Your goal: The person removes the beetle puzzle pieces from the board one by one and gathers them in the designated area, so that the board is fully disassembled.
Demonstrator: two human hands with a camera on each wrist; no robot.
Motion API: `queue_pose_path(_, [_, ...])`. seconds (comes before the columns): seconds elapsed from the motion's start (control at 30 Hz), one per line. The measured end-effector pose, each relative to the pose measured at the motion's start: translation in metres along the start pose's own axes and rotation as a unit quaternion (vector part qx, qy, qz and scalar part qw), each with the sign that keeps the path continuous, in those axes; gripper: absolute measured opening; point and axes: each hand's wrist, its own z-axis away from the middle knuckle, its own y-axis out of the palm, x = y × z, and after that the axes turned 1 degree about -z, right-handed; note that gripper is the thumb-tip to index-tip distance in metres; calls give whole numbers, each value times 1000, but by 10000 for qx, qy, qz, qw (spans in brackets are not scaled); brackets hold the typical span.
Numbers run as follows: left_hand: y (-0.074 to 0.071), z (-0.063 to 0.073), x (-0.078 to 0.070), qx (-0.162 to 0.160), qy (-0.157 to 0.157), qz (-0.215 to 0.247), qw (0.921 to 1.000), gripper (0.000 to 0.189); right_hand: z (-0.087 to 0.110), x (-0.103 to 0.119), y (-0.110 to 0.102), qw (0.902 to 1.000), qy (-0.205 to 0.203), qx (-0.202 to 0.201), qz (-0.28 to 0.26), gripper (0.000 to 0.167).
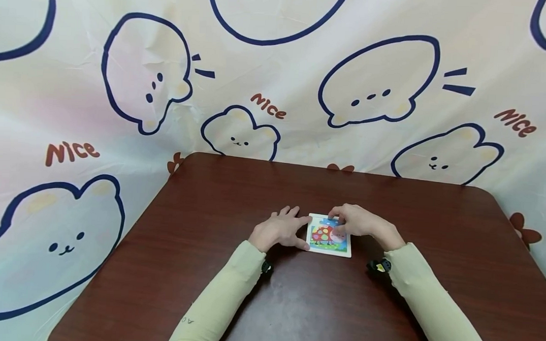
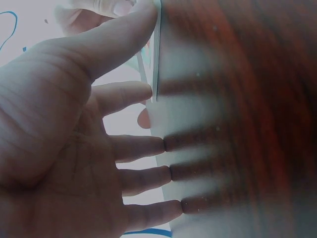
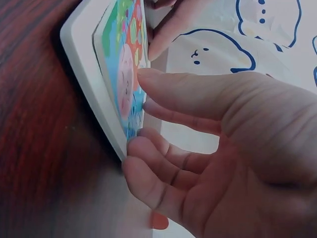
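Note:
A small square picture board with a white rim lies flat on the brown table, showing a red ladybug with colored spots, a pink face and a blue and green background. At its left edge is my left hand, its thumb and index fingertip against the rim and the other fingers spread straight over the table. My right hand comes over the board's far right part with bent fingers. In the right wrist view its thumb touches the picture, while the curled fingertips meet the board's edge.
The dark wooden table reaches to a cloth backdrop printed with bear outlines and "Nice". Dark wrist straps sit at both light green sleeves. Light glares off the near middle of the tabletop.

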Motion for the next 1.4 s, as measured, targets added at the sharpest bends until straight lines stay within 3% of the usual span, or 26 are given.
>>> queue_pose_path(0.47, [-1,0,-1,-3,60,-118,9999,82,-1,4,5,9994,191,202,-201,41])
queue_pose_path(1.4, [0,1,-2,-41,59,-66,10000,80,-2,-3,6,9986,-60,208,-473,44])
